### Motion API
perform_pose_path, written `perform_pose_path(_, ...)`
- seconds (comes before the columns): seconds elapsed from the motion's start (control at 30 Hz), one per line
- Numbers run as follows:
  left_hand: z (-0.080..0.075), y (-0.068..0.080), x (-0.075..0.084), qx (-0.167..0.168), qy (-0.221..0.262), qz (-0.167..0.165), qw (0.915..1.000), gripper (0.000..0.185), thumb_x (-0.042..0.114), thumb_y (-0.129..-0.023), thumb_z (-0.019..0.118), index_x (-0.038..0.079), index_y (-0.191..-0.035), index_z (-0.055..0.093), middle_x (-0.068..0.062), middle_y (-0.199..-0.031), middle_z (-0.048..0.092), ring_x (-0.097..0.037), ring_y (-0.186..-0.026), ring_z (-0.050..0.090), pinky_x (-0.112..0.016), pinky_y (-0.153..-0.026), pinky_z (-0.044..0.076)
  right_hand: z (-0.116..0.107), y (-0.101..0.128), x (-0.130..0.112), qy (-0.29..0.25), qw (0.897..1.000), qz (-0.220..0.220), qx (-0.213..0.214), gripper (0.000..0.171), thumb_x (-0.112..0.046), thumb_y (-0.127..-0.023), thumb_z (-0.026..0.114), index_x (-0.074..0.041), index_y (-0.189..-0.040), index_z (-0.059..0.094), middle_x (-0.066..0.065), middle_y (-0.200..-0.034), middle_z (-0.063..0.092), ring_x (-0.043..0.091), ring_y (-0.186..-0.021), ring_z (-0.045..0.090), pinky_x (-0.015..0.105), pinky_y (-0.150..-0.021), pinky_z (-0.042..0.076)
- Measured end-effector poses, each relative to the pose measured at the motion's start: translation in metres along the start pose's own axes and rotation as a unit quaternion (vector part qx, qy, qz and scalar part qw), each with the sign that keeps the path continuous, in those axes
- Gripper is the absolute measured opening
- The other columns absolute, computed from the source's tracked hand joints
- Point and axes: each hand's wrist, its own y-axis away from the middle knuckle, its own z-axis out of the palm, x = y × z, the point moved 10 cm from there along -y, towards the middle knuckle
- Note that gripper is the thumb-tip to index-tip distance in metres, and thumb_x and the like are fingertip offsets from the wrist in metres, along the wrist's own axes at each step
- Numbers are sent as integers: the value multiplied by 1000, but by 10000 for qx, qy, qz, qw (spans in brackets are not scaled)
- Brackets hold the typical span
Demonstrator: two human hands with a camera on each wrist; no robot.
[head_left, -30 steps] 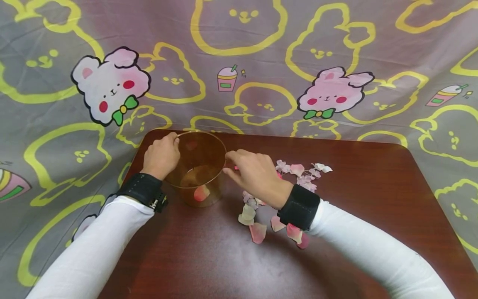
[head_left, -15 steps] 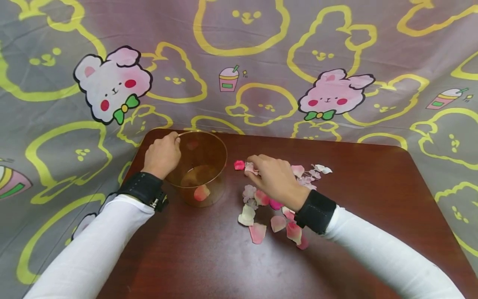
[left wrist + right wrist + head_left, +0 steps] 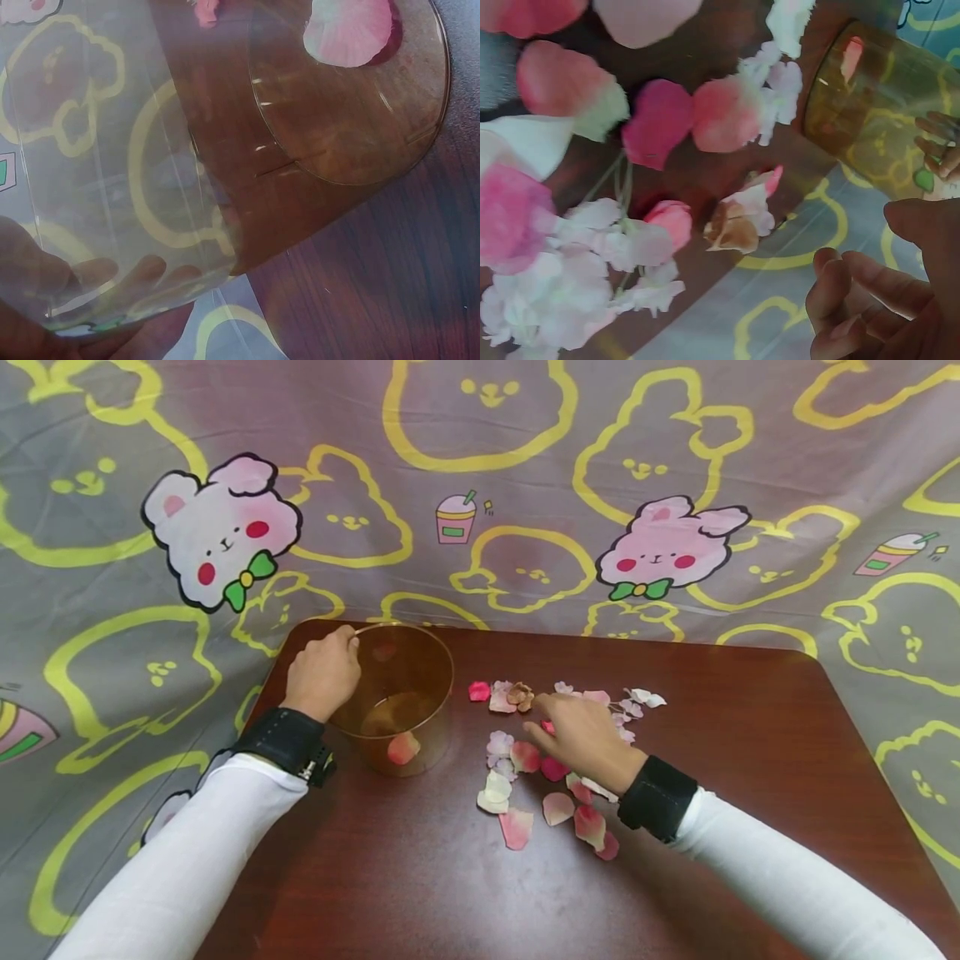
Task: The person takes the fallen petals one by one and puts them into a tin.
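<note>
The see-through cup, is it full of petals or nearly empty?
Nearly empty. Through the amber cup only one pink petal shows, lying on its bottom; the other petals lie spread on the table.

From above, my right hand [image 3: 581, 735] lies over some of the petals [image 3: 525, 757], hiding those beneath it; I cannot tell whether its fingertips touch one; in my left wrist view the cup [image 3: 225, 135] runs off the frame, and my left hand's fingers [image 3: 112, 274] show only blurred through its wall; the tabletop [image 3: 750, 735] is cut off below.
</note>
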Motion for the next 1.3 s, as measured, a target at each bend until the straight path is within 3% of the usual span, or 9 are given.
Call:
perform_pose_path(0.3, 1, 0, 0, 16, -18, 15, 10000, 33, 22, -109, 37, 4, -132, 54, -36, -120, 64, -58, -104, 62, -66, -83, 48, 12, 13, 12, -129, 9993, 151, -304, 35, -35, -91, 75, -7, -112, 71, -2, -72, 61, 11, -58, 49, 24, -48, 37)
perform_pose_path(0.4, 2, 0, 1, -1, -5, 19, 10000, 33, 22, -109, 37, 4, -130, 54, -36, -120, 64, -58, -104, 62, -67, -83, 48, 17, 18, 15, -111, 9989, 148, -439, 30, -33, -90, 77, -7, -106, 70, -2, -66, 56, 12, -57, 48, 24, -48, 35)
perform_pose_path(0.53, 2, 1, 3, 2, 6, 15, 10000, 32, 22, -109, 37, 4, -129, 55, -36, -120, 64, -59, -104, 62, -67, -83, 48, 27, 28, 17, 21, 9983, 1, -575, 28, -30, -88, 79, -8, -103, 70, -1, -69, 60, 10, -59, 51, 23, -49, 38)
perform_pose_path(0.77, 1, 2, 5, -8, 42, 26, 10000, 31, 22, -109, 37, 5, -127, 56, -35, -120, 64, -59, -105, 62, -67, -84, 47, 46, 44, 22, 4, 9963, -152, -843, 38, -30, -86, 81, -9, -117, 71, -2, -81, 70, 10, -67, 59, 24, -61, 50)
perform_pose_path(1.07, 1, 2, 4, -48, 26, -30, 10000, 33, 22, -109, 37, 4, -131, 55, -34, -121, 64, -57, -106, 62, -66, -86, 48, 65, 57, 20, -61, 9914, -157, -1299, 23, -29, -86, 82, -13, -99, 71, -6, -70, 57, 10, -61, 48, 25, -56, 41)
perform_pose_path(1.3, -1, 2, 1, -20, 5, -14, 10000, 34, 22, -109, 37, 3, -132, 54, -36, -121, 64, -58, -105, 62, -67, -84, 48, 77, 64, 20, 5, 9862, -15, -1654, 23, -36, -86, 79, -18, -97, 69, -8, -67, 52, 10, -61, 48, 27, -57, 42)
